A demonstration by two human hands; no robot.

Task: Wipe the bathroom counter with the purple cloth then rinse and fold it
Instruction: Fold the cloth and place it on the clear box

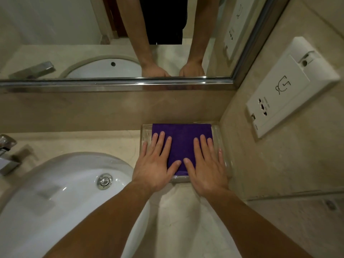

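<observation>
We see a beige stone tabletop (178,211) with a white sink (55,192) on its left and a mirror (111,38) on the far wall. At the far right corner a clear tray (224,146) holds the folded purple cloth (183,140). Our left hand (155,164) and right hand (206,166) lie flat on it, fingers spread, gripping nothing.

Plain deep purple cloth (183,144), clear glass tray (226,161), beige marbled table (178,211), white sink (61,192) with chrome drain (104,181), white socket plate (290,86), silver-framed mirror (111,34)
</observation>
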